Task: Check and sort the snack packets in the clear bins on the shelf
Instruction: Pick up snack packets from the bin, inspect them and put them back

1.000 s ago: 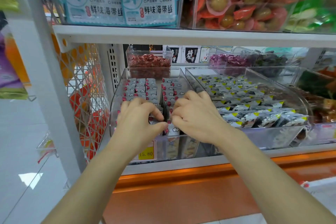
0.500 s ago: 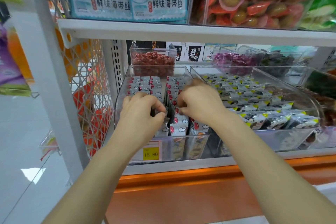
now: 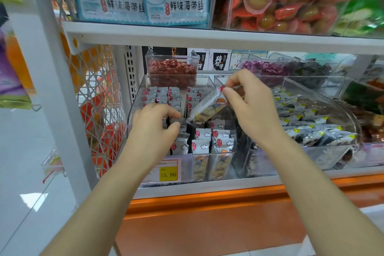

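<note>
Thumb and forefinger of the right hand [image 3: 253, 108] pinch the far, upper end of one long snack packet [image 3: 207, 108], with the other fingers loosely curled behind. The packet hangs clear above the rows and is tilted. Its long axis runs from the pinch at upper right down to a free end at lower left, and that low end lies just beside the left hand [image 3: 153, 127].

The left hand lies palm down in the left half of the clear bin [image 3: 133, 106], fingers curled onto the tops of the upright packets [image 3: 203, 145]. Whether it pinches one or only presses the row aside cannot be told. Those packets stand on end in tidy files running from near to far, with grey tops printed with red balloons and clouds.

A dark gap shows between two files just below the raised packet's low end, and it looks the likely slot if the packet goes back. For that, the right hand would need to swing the packet upright and lead with the low end.

A yellow price tag [image 3: 168, 173] sits on the bin's near wall. To the right stands a neighbouring bin [image 3: 353, 124] of black-and-white packets with yellow corners, and at the far end a tub [image 3: 171, 70] of red sweets.
</note>
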The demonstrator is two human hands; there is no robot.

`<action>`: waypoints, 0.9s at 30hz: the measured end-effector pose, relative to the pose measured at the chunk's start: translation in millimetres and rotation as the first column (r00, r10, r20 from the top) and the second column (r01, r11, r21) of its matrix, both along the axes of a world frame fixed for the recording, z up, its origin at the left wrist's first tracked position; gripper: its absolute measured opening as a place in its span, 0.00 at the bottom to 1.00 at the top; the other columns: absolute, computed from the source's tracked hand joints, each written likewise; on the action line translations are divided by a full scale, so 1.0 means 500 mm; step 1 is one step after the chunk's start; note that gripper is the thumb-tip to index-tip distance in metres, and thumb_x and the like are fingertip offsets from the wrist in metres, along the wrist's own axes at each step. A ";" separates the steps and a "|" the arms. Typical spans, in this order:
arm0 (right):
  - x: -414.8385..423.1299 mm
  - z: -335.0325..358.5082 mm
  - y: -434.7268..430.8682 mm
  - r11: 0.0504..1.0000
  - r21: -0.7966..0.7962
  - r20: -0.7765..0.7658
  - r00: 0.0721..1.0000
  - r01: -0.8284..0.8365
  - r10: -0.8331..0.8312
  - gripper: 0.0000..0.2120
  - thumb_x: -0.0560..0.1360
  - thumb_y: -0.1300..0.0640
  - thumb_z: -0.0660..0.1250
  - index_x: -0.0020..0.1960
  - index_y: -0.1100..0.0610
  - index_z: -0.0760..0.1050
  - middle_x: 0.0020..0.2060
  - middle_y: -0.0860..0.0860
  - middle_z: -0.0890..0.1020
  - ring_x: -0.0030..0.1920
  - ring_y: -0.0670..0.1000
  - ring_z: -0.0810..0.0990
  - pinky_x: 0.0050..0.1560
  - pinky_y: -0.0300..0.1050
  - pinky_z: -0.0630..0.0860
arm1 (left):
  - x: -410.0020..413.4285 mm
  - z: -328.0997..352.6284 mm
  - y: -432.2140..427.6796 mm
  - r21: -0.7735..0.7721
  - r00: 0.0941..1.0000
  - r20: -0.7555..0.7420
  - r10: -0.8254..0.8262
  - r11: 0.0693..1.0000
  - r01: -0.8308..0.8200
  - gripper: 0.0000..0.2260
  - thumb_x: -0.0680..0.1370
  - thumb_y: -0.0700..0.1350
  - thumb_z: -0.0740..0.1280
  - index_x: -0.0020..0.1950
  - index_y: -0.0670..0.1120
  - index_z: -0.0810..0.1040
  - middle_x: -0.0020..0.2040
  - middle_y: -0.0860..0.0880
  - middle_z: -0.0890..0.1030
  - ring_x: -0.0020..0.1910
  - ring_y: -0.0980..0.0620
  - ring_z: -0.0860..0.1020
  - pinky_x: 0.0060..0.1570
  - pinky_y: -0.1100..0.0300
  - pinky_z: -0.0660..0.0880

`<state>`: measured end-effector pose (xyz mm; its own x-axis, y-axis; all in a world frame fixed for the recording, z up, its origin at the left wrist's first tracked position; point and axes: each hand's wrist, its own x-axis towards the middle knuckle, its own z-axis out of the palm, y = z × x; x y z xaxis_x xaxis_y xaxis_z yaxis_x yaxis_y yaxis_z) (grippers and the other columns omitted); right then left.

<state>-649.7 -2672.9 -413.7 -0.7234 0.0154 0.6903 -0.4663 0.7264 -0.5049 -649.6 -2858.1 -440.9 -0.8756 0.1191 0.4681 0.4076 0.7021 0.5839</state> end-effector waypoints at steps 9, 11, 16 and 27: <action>0.037 -0.029 0.013 0.783 -0.620 0.161 0.969 -0.049 0.188 0.08 0.79 0.65 0.60 0.42 0.56 0.70 0.37 0.54 0.77 0.30 0.42 0.77 0.30 0.36 0.77 | 0.012 -0.004 0.011 0.348 0.977 0.159 -0.145 0.934 0.082 0.10 0.80 0.47 0.60 0.59 0.53 0.77 0.45 0.58 0.80 0.37 0.60 0.79 0.32 0.72 0.74; 0.041 -0.036 0.013 0.705 -0.707 0.191 0.945 -0.055 0.265 0.07 0.79 0.64 0.59 0.43 0.59 0.71 0.36 0.55 0.77 0.30 0.44 0.78 0.31 0.37 0.78 | 0.010 -0.007 0.009 0.448 0.963 0.201 -0.181 0.891 0.074 0.08 0.80 0.48 0.61 0.49 0.54 0.80 0.37 0.56 0.81 0.32 0.60 0.79 0.34 0.68 0.77; 0.049 -0.038 0.012 0.504 -0.862 0.201 0.878 -0.053 0.435 0.08 0.78 0.60 0.63 0.40 0.60 0.73 0.39 0.56 0.79 0.29 0.45 0.78 0.29 0.37 0.76 | 0.005 -0.008 0.007 0.739 0.910 0.280 -0.307 0.673 0.000 0.08 0.79 0.46 0.62 0.45 0.48 0.81 0.38 0.52 0.84 0.35 0.55 0.81 0.39 0.59 0.81; 0.048 -0.034 0.008 0.381 -0.924 0.222 0.785 -0.018 0.578 0.04 0.76 0.62 0.65 0.46 0.64 0.75 0.27 0.52 0.77 0.25 0.44 0.76 0.25 0.33 0.74 | 0.003 -0.010 0.001 0.672 0.951 0.280 -0.133 0.735 -0.094 0.13 0.80 0.47 0.60 0.39 0.42 0.73 0.21 0.55 0.73 0.20 0.58 0.70 0.24 0.65 0.74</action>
